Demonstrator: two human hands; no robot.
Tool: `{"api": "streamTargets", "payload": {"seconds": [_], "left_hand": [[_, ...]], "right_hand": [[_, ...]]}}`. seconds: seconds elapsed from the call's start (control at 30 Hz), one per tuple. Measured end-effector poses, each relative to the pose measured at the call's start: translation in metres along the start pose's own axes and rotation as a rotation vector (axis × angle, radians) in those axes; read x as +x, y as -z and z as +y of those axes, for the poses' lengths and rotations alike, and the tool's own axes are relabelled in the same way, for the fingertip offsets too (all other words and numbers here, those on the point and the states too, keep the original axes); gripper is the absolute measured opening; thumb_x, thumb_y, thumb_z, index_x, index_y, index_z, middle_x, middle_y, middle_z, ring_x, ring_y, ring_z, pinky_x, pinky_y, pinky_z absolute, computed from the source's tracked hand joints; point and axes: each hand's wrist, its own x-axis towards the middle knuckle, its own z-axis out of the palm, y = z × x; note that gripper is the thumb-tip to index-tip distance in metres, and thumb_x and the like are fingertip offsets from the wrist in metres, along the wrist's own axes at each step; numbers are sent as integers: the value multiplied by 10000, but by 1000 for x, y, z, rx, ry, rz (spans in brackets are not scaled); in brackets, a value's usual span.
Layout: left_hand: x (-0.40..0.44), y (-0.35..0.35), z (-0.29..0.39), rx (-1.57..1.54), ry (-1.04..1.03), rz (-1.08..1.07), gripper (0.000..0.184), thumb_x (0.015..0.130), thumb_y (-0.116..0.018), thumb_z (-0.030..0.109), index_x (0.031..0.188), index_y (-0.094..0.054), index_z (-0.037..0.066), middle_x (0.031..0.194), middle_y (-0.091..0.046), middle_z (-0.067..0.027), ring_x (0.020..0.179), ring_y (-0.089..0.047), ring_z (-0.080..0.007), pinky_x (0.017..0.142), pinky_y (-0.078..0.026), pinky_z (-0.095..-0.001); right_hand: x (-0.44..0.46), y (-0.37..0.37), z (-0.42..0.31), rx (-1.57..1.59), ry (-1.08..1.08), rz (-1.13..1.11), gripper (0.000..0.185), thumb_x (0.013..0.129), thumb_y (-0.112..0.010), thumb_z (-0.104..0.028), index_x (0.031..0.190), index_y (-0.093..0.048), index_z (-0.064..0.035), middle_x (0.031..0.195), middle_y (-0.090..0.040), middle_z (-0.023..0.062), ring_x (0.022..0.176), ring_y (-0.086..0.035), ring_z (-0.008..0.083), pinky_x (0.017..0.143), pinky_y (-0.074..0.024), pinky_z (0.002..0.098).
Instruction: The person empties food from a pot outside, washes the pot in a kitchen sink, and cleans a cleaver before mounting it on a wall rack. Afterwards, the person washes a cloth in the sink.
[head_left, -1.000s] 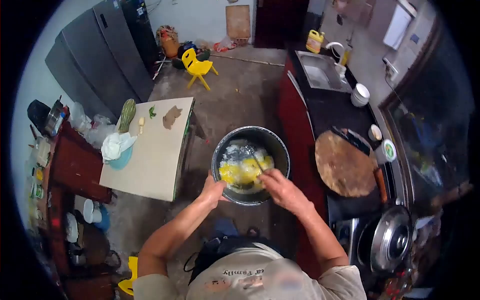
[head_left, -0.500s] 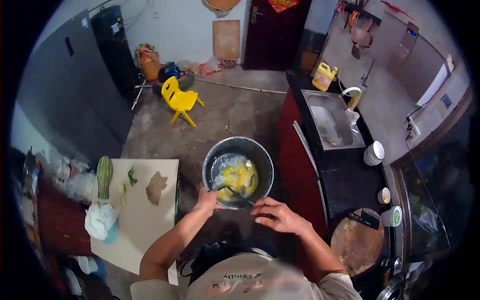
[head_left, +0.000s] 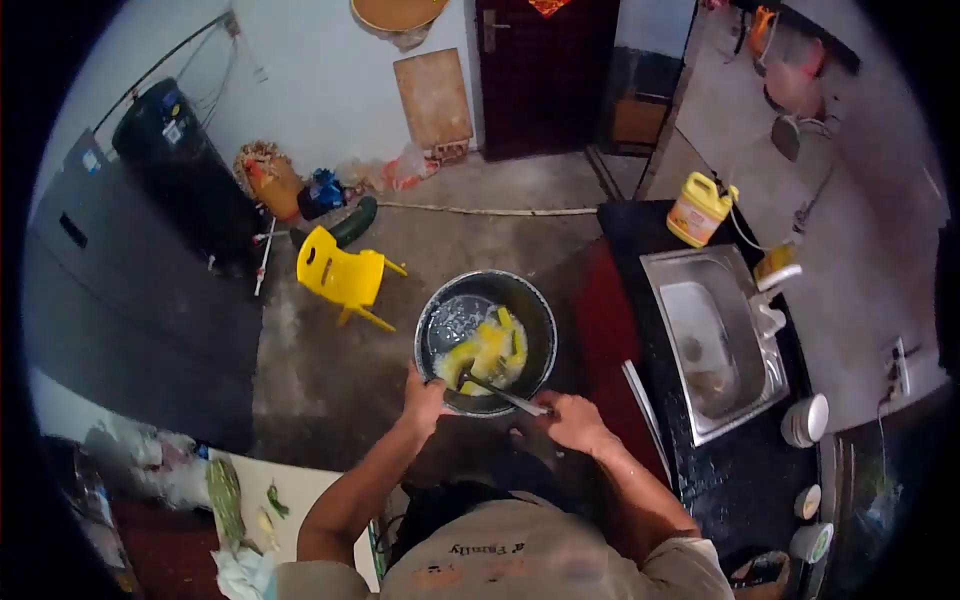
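Note:
A deep dark metal pot [head_left: 548,345] with a pale rim is held in front of my body. My left hand [head_left: 424,398] grips its near-left rim, fingers closed. Inside, yellow and green chunks [head_left: 490,350] that look like cut squash sit in whitish liquid. My right hand [head_left: 574,421] is closed around the handle of a long-handled metal utensil [head_left: 510,397]. It slants over the near rim into the pot, and its head is partly sunk among the chunks, so I cannot tell its exact kind.
A yellow child's chair [head_left: 345,275] stands on the floor ahead. To my right runs a black counter [head_left: 660,330] with a steel sink [head_left: 700,330], a yellow jug [head_left: 700,210] and stacked white bowls [head_left: 804,420]. At lower left, a pale table [head_left: 310,490] bears a green striped squash [head_left: 226,497].
My view has turned and moved forward, toward the sink. The pot has come along in my left hand. The utensil's handle now shows more, and the chunks have shifted.

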Motion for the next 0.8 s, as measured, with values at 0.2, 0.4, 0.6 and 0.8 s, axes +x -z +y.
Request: {"api": "streamTargets", "payload": {"seconds": [0.2,0.4,0.6,0.8], "left_hand": [[127,-45,83,-81,0,-62,579,805,-443,-96,1323,-331,137,1131,-530,-115,1007,-564,-244,697,-544,-358],[277,-109,153,-110,69,-234,540,810,-430,-65,1306,-325,122,1127,-528,-122,982,-574,-284,643,-575,-404],[468,-171,214,54,14,-296,570,814,-461,-10,1344,-294,119,1182,-507,-142,989,-565,-302,620,-592,-421],[622,-243,246,8,-68,-379,608,810,-440,-33,1368,-276,144,1195,-496,-147,982,-580,-338,496,-584,-456]], "right_hand": [[146,78,4,109,-60,130,300,774,-553,-184,1055,-614,-101,852,-651,194,824,-622,374,754,-484,462],[344,114,32,117,-97,329,274,822,-561,-211,1066,-586,-88,813,-649,196,769,-627,373,707,-491,458],[495,178,75,16,-258,478,278,836,-577,-267,1056,-584,-97,796,-652,180,787,-631,368,699,-493,459],[578,257,91,61,-459,466,264,832,-567,-244,1056,-594,-106,832,-659,181,801,-629,373,710,-496,459]]}}
